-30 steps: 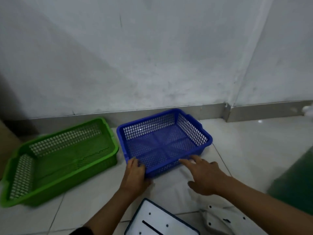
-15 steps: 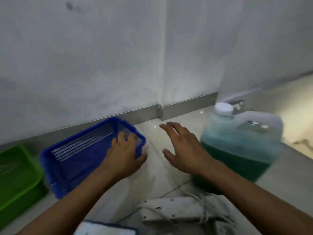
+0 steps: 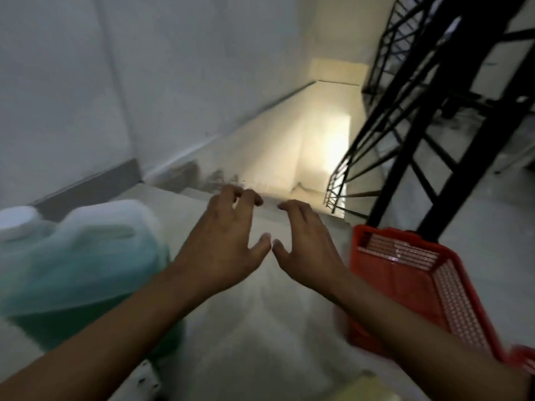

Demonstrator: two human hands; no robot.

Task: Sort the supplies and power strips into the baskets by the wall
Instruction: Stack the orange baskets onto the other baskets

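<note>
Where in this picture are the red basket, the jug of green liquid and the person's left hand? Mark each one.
red basket [image 3: 405,287]: head view, on its solid floor.
jug of green liquid [image 3: 86,256]: head view, on its translucent side.
left hand [image 3: 223,247]: head view, on the back of the hand.

Two hands are seen, the left hand and the right hand, both empty with fingers spread and held above the floor. One red basket is counted at the right. One jug of green liquid, closed with one white cap, is counted at the left. One white power strip is partly shown at the lower edge, blurred. One black metal railing is seen at the upper right.
</note>
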